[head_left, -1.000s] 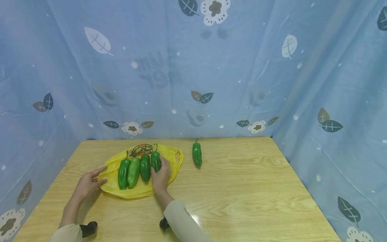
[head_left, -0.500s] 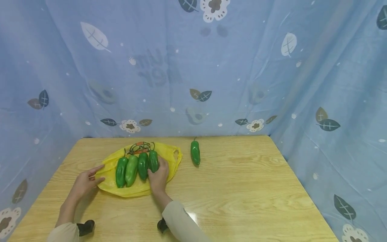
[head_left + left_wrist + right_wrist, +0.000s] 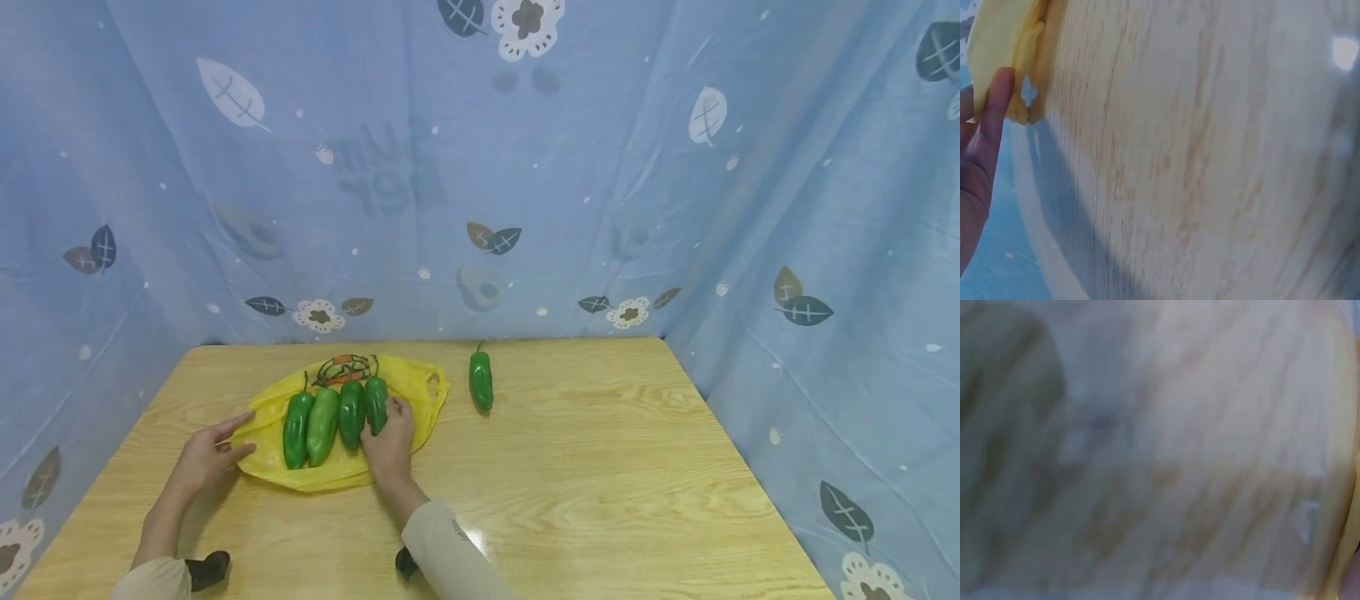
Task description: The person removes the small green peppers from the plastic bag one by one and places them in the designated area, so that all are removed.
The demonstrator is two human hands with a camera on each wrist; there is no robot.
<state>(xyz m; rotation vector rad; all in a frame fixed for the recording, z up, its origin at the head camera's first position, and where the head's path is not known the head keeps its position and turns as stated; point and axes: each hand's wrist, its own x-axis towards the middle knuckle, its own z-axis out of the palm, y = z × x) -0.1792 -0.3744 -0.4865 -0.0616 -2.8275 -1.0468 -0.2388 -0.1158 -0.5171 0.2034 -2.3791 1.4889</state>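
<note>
Four green peppers lie side by side on a yellow bag (image 3: 270, 433) at the table's left: a dark one (image 3: 297, 429), a lighter one (image 3: 322, 427), another dark one (image 3: 351, 415) and the rightmost pepper (image 3: 377, 402). My right hand (image 3: 390, 442) holds that rightmost pepper between thumb and fingers, its side close against its neighbour. At the bag's left edge, my left hand (image 3: 206, 458) touches the plastic with thumb and fingers spread. In the left wrist view, a fingertip of the left hand (image 3: 985, 144) lies against the yellow bag (image 3: 1000, 37).
A fifth pepper (image 3: 481, 382) lies apart, near the back edge of the wooden table (image 3: 600, 467), right of the bag. Blue patterned curtain (image 3: 420, 167) surrounds the back and sides. The right wrist view is mostly blurred table surface (image 3: 1210, 456).
The rightmost pepper, held by my right hand, has moved slightly left toward its neighbour. My left hand keeps its place at the bag's edge. The head view has shifted a little.
</note>
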